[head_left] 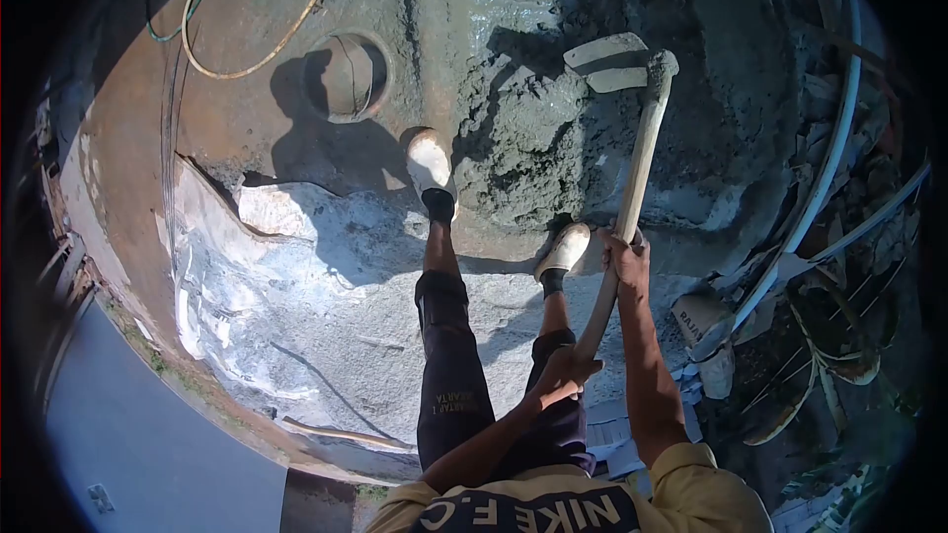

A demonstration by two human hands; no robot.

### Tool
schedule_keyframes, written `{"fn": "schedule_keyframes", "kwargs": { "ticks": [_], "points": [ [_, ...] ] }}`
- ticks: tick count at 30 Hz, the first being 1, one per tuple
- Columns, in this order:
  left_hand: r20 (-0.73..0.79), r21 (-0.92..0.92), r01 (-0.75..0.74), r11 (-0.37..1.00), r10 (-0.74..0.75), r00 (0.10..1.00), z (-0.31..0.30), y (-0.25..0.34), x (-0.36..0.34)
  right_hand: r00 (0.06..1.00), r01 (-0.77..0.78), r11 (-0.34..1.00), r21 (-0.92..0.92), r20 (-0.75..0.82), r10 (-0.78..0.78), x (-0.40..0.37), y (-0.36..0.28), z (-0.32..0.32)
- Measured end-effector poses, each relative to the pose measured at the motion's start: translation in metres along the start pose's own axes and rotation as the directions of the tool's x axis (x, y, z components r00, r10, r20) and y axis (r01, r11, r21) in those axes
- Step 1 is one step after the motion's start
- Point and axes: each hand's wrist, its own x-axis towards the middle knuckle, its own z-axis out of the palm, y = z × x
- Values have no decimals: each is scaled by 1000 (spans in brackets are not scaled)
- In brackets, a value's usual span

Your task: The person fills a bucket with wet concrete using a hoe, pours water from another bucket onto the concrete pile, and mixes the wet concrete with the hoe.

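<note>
Both my hands grip the long wooden handle (637,168) of a hoe. My right hand (627,255) holds it about halfway up. Lower down, my left hand (568,370) is closed near the handle's end. The hoe's flat blade (607,61) is raised over a mound of wet grey mortar (523,143) on the ground ahead. My feet wear pale boots; the left boot (432,163) stands at the mound's edge and the right boot (565,249) sits just beside the handle.
A pale heap of dry sand or cement (316,306) spreads at the left by my legs. A round opening (346,74) and a looped yellow hose (259,57) lie beyond. White pipes (829,158), bags and rubble crowd the right side.
</note>
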Motion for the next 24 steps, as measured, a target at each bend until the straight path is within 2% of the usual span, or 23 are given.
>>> {"fn": "schedule_keyframes", "kwargs": {
  "ticks": [1,2,3,5,7,9,11,12,14,15,17,19,21,22,23,24],
  "points": [
    [-121,213,-5,977,31,992,9,-1,1,1000,24,999,33,-15,-24,-2,2,-12],
    [-162,309,-151,939,209,964,19,-17,1,999,-2,999,36,-54,4,0,14,-26],
    [-151,327,-145,934,203,968,24,-15,1,997,-4,999,51,-73,7,3,24,-39],
    [-244,432,-228,873,357,902,35,0,2,982,-125,990,66,-134,133,12,45,-65],
    [-234,515,-182,838,341,910,36,12,30,969,-148,984,98,-185,164,34,76,-89],
    [-166,520,-224,824,355,920,29,16,70,952,-180,974,135,-226,207,67,117,-112],
    [-158,510,-47,859,147,976,20,64,85,922,-255,958,133,-264,282,108,156,-129],
    [-168,549,-22,835,136,976,13,68,107,919,-256,955,148,-269,288,120,168,-130],
    [-207,630,15,777,149,967,-4,47,150,961,-112,952,285,-212,177,134,196,-126],
    [-204,642,30,766,133,970,-13,44,147,956,-122,945,304,-221,194,137,215,-121],
    [-216,803,25,596,252,943,-43,45,112,993,107,956,275,-77,-89,138,253,-109],
    [-225,810,99,579,151,963,-76,55,70,978,-111,933,342,-131,164,138,273,-55],
    [-214,815,133,563,79,974,-109,89,32,984,-11,736,677,-121,127,112,234,8],
    [-211,827,132,546,83,974,-106,105,20,938,-166,671,723,-94,333,113,212,29],
    [-252,883,187,431,98,963,-104,122,4,853,-309,568,762,-42,520,115,193,46],
    [-296,918,242,314,134,946,-107,136,-8,882,-302,464,833,60,467,110,183,60]
  ]
}}
